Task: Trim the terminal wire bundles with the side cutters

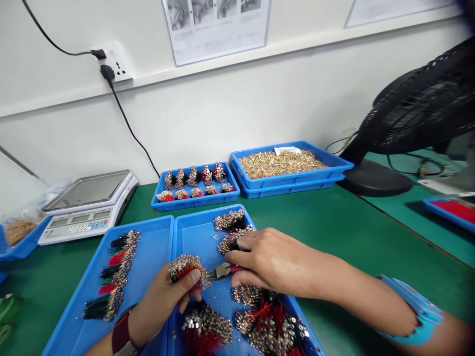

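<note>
In the head view, my left hand (pixel 163 301) is closed around a bundle of short wires with metal ends (pixel 185 267), red and green strands showing among them. My right hand (pixel 263 257) grips a pair of side cutters (pixel 221 271) with red handles. The cutters' jaws point left and meet the edge of the held bundle; whether they touch a wire is too small to tell. Both hands are over a blue tray (pixel 191 225). More wire bundles (pixel 208 326) lie in it, in front of my left hand and under and around my right.
Left of this tray, another blue tray (pixel 152 247) holds a row of bundles. Behind stand a small tray of bundles (pixel 193 198) and stacked trays (pixel 293 185) with brass-coloured parts. A weighing scale (pixel 89 202) sits left; a black fan (pixel 386 178) rises at right.
</note>
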Demonstrator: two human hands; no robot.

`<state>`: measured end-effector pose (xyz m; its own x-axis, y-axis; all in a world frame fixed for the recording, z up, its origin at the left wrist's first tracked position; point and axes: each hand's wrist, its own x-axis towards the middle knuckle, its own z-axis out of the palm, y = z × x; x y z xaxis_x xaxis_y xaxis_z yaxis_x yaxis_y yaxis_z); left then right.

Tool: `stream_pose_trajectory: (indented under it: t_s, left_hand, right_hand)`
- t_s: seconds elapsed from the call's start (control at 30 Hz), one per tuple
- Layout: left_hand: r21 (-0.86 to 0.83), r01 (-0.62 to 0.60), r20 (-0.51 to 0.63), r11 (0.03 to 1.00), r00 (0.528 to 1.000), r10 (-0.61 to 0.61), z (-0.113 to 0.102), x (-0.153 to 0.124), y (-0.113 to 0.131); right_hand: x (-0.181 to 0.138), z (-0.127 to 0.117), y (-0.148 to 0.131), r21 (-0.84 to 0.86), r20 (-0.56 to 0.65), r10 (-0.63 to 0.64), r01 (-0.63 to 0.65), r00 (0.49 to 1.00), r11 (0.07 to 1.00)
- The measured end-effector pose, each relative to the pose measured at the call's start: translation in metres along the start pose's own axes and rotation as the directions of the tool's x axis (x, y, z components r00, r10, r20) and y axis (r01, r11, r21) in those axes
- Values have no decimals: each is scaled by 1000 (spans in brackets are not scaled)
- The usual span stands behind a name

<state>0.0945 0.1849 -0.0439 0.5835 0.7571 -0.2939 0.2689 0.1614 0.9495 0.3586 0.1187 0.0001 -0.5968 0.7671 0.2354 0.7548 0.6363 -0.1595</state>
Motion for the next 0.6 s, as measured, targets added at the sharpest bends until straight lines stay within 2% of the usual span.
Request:
stream_pose_trajectory:
  t_s: [0.1,0.37,0.6]
  left_hand:
    - [23,-9,9,1000,1000,9,-2,1,-1]
    - [80,35,29,996,999,-38,-3,3,-10]
    - [112,49,78,992,995,-58,-3,2,-6]
  right_hand:
    - [-1,-2,-3,21,-17,15,-15,1000,1000]
    - [-2,10,-1,-117,-39,49,-54,998,992]
    - [0,12,1,-104,-14,31,-33,999,994]
